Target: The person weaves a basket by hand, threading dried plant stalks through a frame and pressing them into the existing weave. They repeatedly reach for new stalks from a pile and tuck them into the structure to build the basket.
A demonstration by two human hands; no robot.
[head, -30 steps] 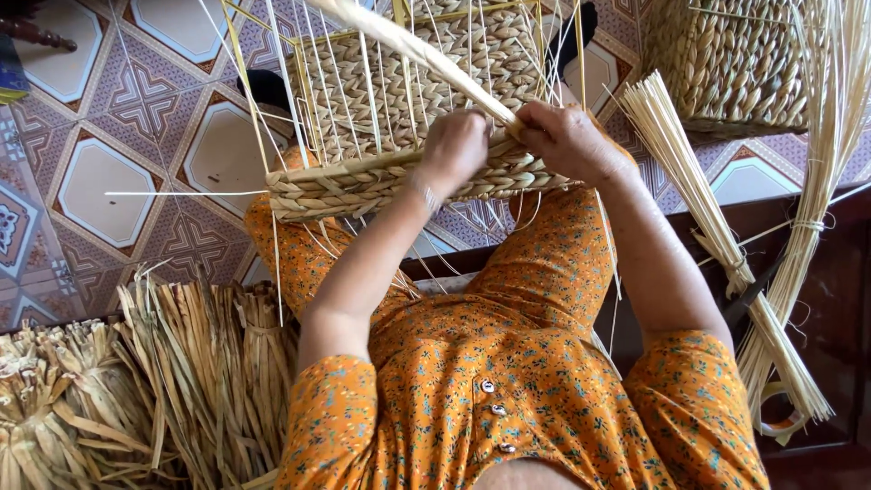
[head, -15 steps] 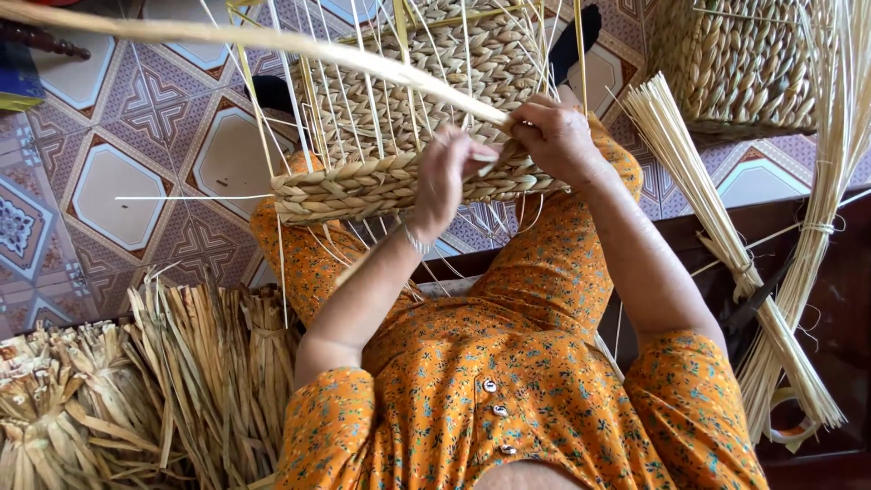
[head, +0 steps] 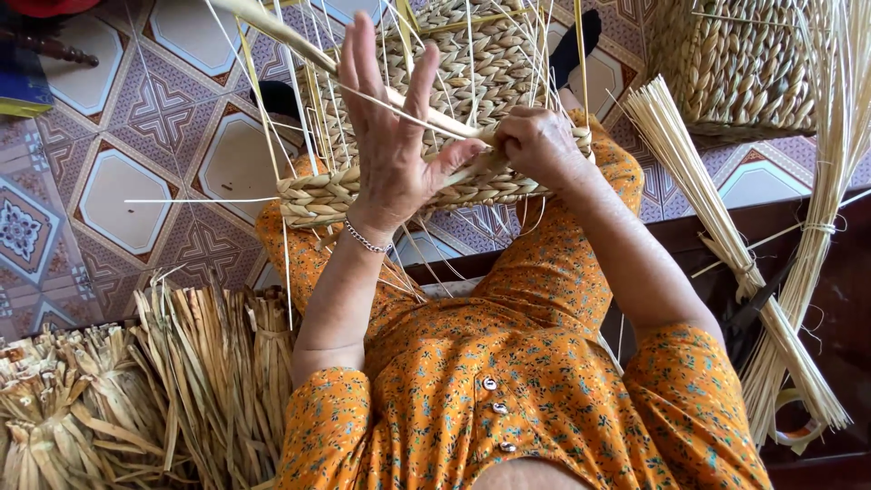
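A half-woven straw basket [head: 472, 63] rests on my knees, with thin upright stakes sticking out of its braided rim. My left hand [head: 390, 136] is raised in front of the basket, fingers spread, the thumb touching a long flat straw strand [head: 299, 45] that runs up to the left. My right hand [head: 540, 145] is closed on the near end of that strand, pressed against the braided rim [head: 318, 195]. A bracelet sits on my left wrist.
A pile of dried flat straw [head: 136, 399] lies at the lower left. Bundles of thin pale stalks [head: 726, 245] lean at the right, beside a finished woven basket [head: 744, 63]. Patterned floor tiles [head: 118, 181] lie beyond my knees.
My left hand has lifted off the basket rim and opened its fingers. The long strand has swung from upright down towards the left. My right hand stays at the rim.
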